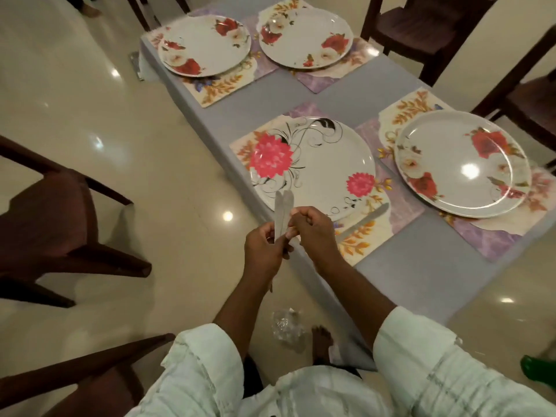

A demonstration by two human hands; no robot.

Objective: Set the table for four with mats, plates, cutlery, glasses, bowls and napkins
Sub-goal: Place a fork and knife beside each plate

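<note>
Four floral mats lie on the grey table, each with a white flowered plate. The nearest plate has pink flowers; one knife lies on its mat at the plate's near side. Other plates sit at the right, far left and far right. My left hand grips a bunch of knives by the handles, blades pointing up, just off the table's edge. My right hand pinches one of those knives.
Dark wooden chairs stand on my left, near left and beyond the table on the right. A crumpled clear plastic wrapper lies on the glossy floor by my bare foot. A green object shows at the lower right.
</note>
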